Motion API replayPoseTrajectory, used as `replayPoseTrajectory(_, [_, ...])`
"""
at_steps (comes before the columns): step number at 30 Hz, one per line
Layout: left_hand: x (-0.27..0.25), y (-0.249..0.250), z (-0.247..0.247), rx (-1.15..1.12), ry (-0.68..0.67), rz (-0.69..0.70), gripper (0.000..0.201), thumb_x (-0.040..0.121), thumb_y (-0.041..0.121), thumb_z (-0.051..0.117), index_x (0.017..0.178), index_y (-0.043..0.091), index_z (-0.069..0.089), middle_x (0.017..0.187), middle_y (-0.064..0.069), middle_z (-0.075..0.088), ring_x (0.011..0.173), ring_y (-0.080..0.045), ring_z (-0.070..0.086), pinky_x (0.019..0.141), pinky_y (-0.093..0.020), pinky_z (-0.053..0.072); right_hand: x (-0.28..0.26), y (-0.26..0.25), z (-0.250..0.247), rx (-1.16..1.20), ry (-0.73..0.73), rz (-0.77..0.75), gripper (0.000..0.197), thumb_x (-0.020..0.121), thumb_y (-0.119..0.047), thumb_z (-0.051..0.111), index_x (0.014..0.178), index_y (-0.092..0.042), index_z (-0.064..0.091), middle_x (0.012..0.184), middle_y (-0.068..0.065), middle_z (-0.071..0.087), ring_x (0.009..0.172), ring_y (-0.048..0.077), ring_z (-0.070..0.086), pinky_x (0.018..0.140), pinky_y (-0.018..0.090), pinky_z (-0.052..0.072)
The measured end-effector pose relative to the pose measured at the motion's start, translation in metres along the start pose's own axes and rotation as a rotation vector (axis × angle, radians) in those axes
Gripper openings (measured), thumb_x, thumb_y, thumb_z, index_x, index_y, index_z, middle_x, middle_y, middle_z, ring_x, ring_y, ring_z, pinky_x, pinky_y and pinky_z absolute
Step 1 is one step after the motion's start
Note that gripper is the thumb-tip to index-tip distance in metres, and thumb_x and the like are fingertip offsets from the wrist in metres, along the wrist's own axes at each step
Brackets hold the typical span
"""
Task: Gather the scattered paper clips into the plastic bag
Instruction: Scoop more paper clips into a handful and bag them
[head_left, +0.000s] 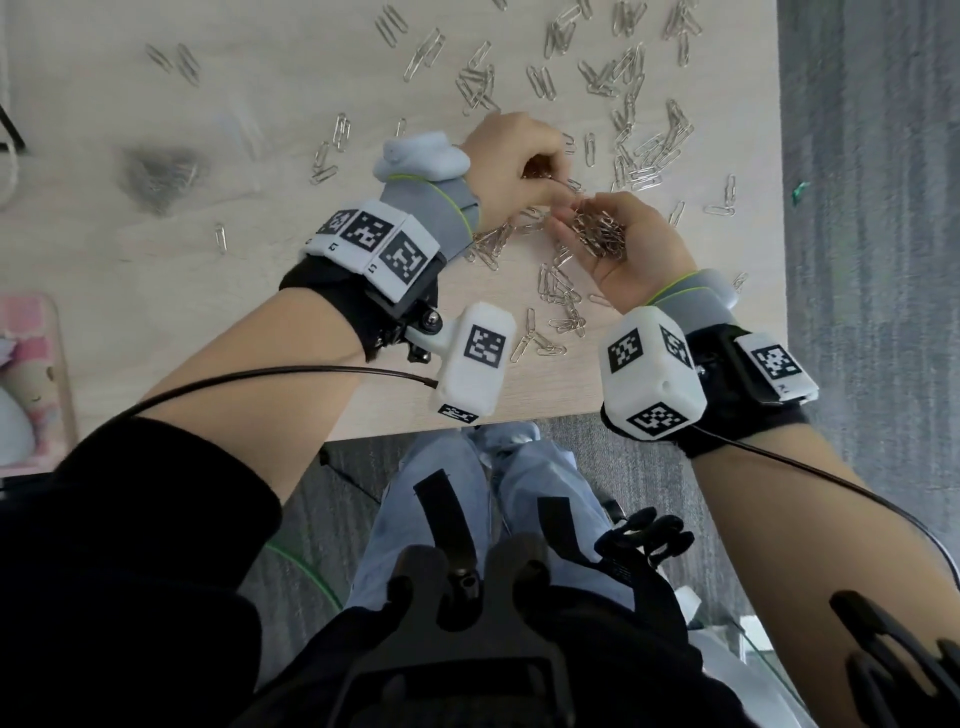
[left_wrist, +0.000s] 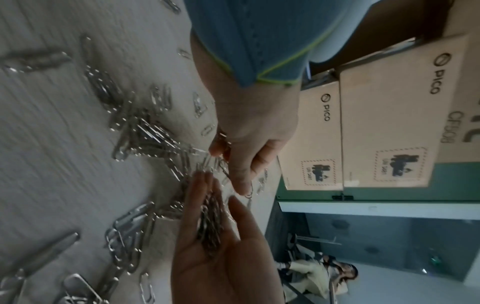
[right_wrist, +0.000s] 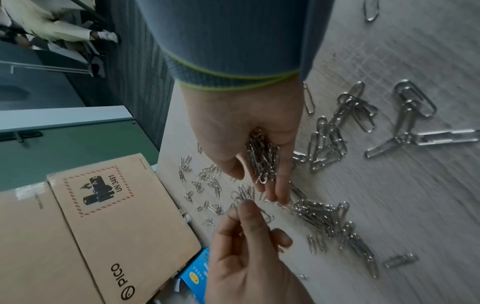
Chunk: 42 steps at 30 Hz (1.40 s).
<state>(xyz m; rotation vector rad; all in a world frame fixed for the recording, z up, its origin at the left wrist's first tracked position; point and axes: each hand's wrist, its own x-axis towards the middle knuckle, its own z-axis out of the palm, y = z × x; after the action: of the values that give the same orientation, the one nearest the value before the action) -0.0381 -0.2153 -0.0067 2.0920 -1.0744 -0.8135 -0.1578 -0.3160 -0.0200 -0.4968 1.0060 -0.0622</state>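
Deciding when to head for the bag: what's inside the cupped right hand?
A heap of paper clips fills the upturned right hand; the left hand pinches a few more beside it. The heap hides whatever lies beneath.

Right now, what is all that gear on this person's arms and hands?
The left hand and right hand are bare. Each wrist wears a grey-blue knit cuff edged in lime green, a black strap and white blocks printed with black square codes. A thin black cable leaves each wrist's block. A black sleeve covers the left upper arm.
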Motion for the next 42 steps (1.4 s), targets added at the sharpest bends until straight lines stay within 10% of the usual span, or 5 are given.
replayPoseTrajectory(11, [0.004, 0.044, 0.008, 0.109, -0.123, 0.090, 0.022, 0.070, 0.024, 0.069, 0.088, 0.012, 0.072, 0.089, -0.006, 0.071, 0.085, -0.018, 0.063, 0.076, -0.023, 0.044, -0.014, -0.010, 0.011, 0.029, -0.064, 0.077, 0.031, 0.099, -0.010, 0.034, 0.081, -0.007, 0.059, 0.061, 0.002, 0.069, 0.058, 0.010, 0.067, 0.055, 0.019, 0.056])
replayPoseTrajectory(19, [0.010, 0.019, 0.020, -0.009, 0.282, 0.070, 0.044, 0.072, 0.000, 0.042, 0.107, 0.010, 0.066, 0.111, -0.013, 0.066, 0.106, -0.023, 0.060, 0.091, -0.033, 0.049, -0.017, -0.016, -0.012, 0.165, -0.042, 0.064, 0.023, 0.097, -0.007, 0.043, 0.079, 0.003, 0.055, 0.063, 0.017, 0.067, 0.059, 0.027, 0.069, 0.053, 0.026, 0.058])
replayPoseTrajectory(24, [0.002, -0.004, 0.043, 0.444, -0.139, -0.123, 0.111, 0.060, 0.065, 0.068, 0.147, 0.025, 0.013, 0.158, -0.006, 0.003, 0.145, -0.031, -0.004, 0.112, -0.062, 0.004, -0.020, -0.018, -0.031, 0.128, -0.034, 0.025, 0.025, 0.097, -0.008, 0.043, 0.077, 0.002, 0.054, 0.062, 0.016, 0.067, 0.059, 0.026, 0.070, 0.053, 0.024, 0.058])
replayPoseTrajectory(29, [-0.021, -0.012, 0.061, 0.590, -0.177, -0.084, 0.144, 0.036, 0.078, 0.067, 0.147, 0.019, -0.003, 0.158, -0.001, -0.007, 0.145, -0.024, -0.007, 0.114, -0.054, -0.003, -0.022, -0.013, -0.039, 0.123, -0.042, 0.023, 0.035, 0.097, -0.010, 0.042, 0.070, 0.004, 0.060, 0.063, 0.016, 0.067, 0.059, 0.026, 0.069, 0.056, 0.024, 0.059])
replayPoseTrajectory(42, [-0.025, -0.002, 0.067, 0.191, 0.009, -0.006, 0.047, 0.061, 0.044, 0.069, 0.100, 0.017, 0.068, 0.108, -0.011, 0.056, 0.102, -0.030, 0.049, 0.085, -0.034, 0.038, -0.027, 0.001, -0.052, 0.158, -0.044, 0.032, 0.024, 0.096, -0.010, 0.043, 0.078, 0.001, 0.054, 0.077, 0.015, 0.061, 0.061, 0.025, 0.068, 0.052, 0.024, 0.056])
